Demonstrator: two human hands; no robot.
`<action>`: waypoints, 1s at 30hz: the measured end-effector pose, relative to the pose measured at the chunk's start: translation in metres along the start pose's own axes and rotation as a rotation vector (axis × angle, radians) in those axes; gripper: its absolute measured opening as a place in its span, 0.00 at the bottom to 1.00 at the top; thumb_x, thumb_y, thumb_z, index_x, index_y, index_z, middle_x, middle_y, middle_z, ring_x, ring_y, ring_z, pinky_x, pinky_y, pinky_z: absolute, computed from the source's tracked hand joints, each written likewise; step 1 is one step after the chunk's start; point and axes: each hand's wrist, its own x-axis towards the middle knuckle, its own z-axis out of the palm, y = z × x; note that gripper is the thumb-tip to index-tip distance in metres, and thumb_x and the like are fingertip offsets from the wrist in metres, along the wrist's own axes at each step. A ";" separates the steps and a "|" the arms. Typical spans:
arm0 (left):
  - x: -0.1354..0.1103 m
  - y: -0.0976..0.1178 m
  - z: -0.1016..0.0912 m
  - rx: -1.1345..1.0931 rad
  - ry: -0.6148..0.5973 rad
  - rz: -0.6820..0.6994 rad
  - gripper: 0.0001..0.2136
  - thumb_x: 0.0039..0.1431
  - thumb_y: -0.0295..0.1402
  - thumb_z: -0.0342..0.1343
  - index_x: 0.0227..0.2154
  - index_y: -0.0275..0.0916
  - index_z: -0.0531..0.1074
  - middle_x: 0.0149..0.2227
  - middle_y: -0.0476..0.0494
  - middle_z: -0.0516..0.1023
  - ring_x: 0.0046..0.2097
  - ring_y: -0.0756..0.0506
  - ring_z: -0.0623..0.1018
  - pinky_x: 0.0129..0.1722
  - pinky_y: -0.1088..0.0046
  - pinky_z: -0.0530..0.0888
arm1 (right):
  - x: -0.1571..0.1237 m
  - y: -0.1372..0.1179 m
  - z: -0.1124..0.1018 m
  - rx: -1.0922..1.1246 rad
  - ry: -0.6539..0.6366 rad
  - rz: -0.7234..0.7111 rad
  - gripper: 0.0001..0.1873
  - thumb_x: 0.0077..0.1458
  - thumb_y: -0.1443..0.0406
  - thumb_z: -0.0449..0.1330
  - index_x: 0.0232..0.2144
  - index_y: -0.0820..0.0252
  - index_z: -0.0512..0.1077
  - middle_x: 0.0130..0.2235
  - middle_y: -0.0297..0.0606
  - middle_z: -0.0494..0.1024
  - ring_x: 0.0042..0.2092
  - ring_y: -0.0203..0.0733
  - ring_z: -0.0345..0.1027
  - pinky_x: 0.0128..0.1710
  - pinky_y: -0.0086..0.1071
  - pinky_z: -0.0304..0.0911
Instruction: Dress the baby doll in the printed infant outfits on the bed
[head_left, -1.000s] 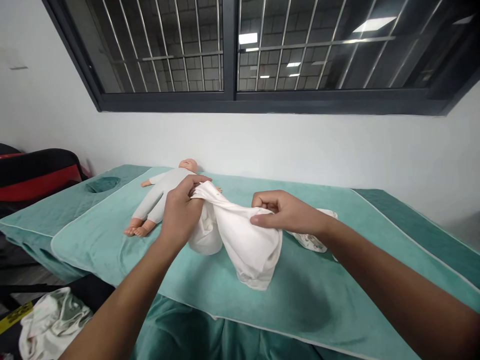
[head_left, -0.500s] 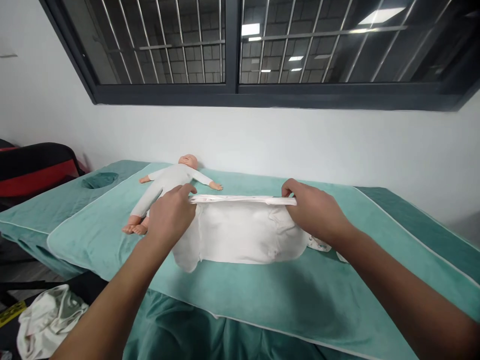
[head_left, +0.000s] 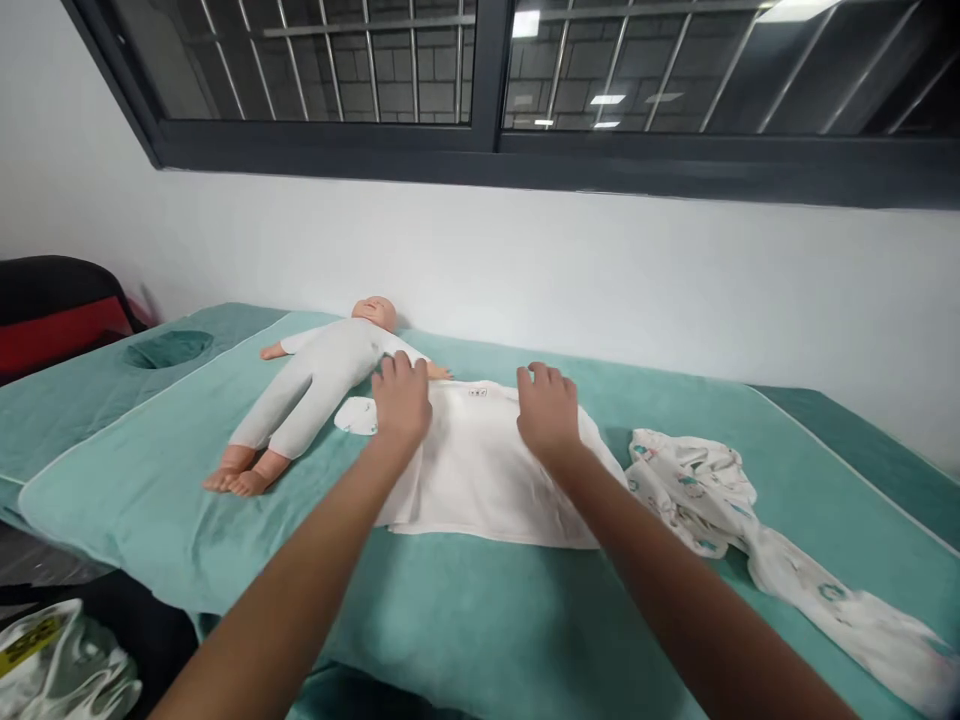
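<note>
A small white baby shirt (head_left: 487, 470) lies spread on the mint-green cover, with its neckline and a small printed label at the far edge. My left hand (head_left: 403, 405) is at its left shoulder, fingers curled over the cloth. At the right shoulder, my right hand (head_left: 549, 412) is bent over the fabric in the same way; the fingertips and thumbs are hidden. A white patterned flap of cloth (head_left: 356, 415) sticks out left of my left hand. Just beyond it lies a baby doll (head_left: 330, 365) in a white suit, face up, one arm reaching toward the shirt.
A crumpled patterned baby garment (head_left: 694, 490) trails along the right side of the green-covered bed (head_left: 480, 630). Behind are a white wall and a dark barred window. A red and black chair (head_left: 64, 315) stands at left; bundled cloth (head_left: 71, 665) sits lower left.
The shirt, held up folded between my hands, now lies flat on the bed. My hands have come closer together. The view has shifted, showing more of the patterned garment.
</note>
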 end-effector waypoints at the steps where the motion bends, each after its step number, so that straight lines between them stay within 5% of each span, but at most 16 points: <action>1: -0.008 0.009 0.008 -0.002 0.005 0.025 0.18 0.58 0.19 0.42 0.49 0.34 0.68 0.50 0.32 0.69 0.51 0.33 0.68 0.45 0.56 0.66 | -0.005 -0.009 0.012 0.059 0.057 -0.059 0.24 0.53 0.80 0.48 0.51 0.68 0.67 0.57 0.55 0.66 0.58 0.56 0.58 0.57 0.48 0.54; 4: -0.030 0.032 0.037 -0.121 -0.113 0.191 0.14 0.61 0.23 0.43 0.45 0.36 0.70 0.47 0.35 0.71 0.50 0.37 0.69 0.48 0.58 0.66 | -0.021 -0.034 0.046 0.363 0.037 -0.184 0.22 0.59 0.76 0.45 0.52 0.64 0.68 0.57 0.48 0.68 0.58 0.47 0.59 0.60 0.40 0.55; 8: -0.027 0.039 0.070 -0.208 -0.261 0.085 0.12 0.63 0.29 0.45 0.43 0.34 0.71 0.50 0.33 0.72 0.52 0.37 0.70 0.53 0.57 0.66 | -0.020 -0.040 0.079 0.504 -0.160 0.105 0.23 0.60 0.72 0.46 0.56 0.68 0.64 0.57 0.50 0.69 0.60 0.48 0.59 0.59 0.40 0.58; 14: -0.004 0.023 0.080 -0.094 -0.101 0.172 0.24 0.65 0.35 0.46 0.62 0.34 0.59 0.64 0.32 0.61 0.63 0.35 0.62 0.58 0.54 0.62 | -0.005 -0.007 0.083 0.445 -0.122 0.143 0.32 0.60 0.67 0.47 0.66 0.70 0.51 0.69 0.50 0.47 0.67 0.52 0.49 0.54 0.40 0.65; 19: -0.003 0.015 0.088 -0.010 -0.061 0.245 0.26 0.67 0.37 0.44 0.65 0.38 0.56 0.66 0.36 0.59 0.64 0.34 0.62 0.58 0.53 0.62 | -0.006 0.004 0.089 0.434 -0.086 0.088 0.34 0.61 0.68 0.46 0.68 0.66 0.47 0.71 0.45 0.35 0.68 0.52 0.46 0.58 0.41 0.61; 25: 0.000 0.014 0.090 -0.010 -0.237 0.270 0.21 0.69 0.35 0.40 0.60 0.36 0.65 0.62 0.35 0.66 0.61 0.34 0.68 0.58 0.52 0.65 | -0.002 0.008 0.096 0.554 -0.262 0.112 0.30 0.64 0.63 0.46 0.64 0.74 0.56 0.68 0.57 0.48 0.69 0.55 0.45 0.65 0.48 0.50; 30: -0.036 0.029 0.076 -0.019 -0.244 0.322 0.21 0.67 0.25 0.38 0.60 0.30 0.64 0.66 0.33 0.60 0.67 0.36 0.59 0.65 0.52 0.56 | -0.027 0.028 0.061 0.929 -0.180 -0.246 0.21 0.62 0.62 0.50 0.54 0.55 0.71 0.59 0.38 0.71 0.61 0.42 0.62 0.64 0.41 0.53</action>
